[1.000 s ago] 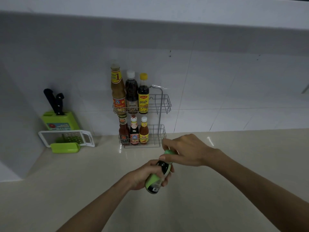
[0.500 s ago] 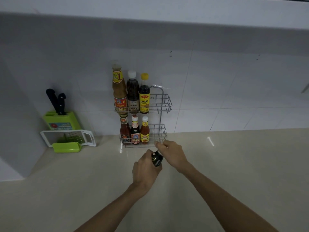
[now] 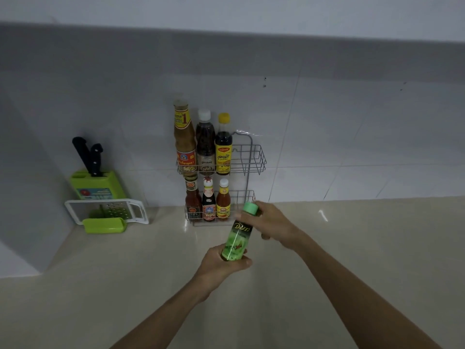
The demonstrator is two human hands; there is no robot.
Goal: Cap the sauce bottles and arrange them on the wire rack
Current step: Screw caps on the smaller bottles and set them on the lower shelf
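Note:
A green-labelled sauce bottle (image 3: pixel 235 240) with a green cap (image 3: pixel 250 208) tilts toward the wire rack (image 3: pixel 254 161), just in front of its lower shelf. My left hand (image 3: pixel 221 263) grips the bottle's base. My right hand (image 3: pixel 273 224) holds it near the neck, fingers by the cap. The two-tier rack stands against the tiled wall. Three tall bottles (image 3: pixel 205 143) fill the left of its upper shelf and three small bottles (image 3: pixel 208 201) fill the left of the lower shelf. The right side of each shelf holds nothing.
A green knife block (image 3: pixel 97 183) with black-handled knives stands at the left by the wall. A white grater (image 3: pixel 108 210) and a green holder (image 3: pixel 104 225) lie in front of it. A beige counter (image 3: pixel 352 248) stretches to the right.
Both hands have carried the bottle forward toward the rack and turned it so its label and cap show. The right hand has slid from over the cap to the neck.

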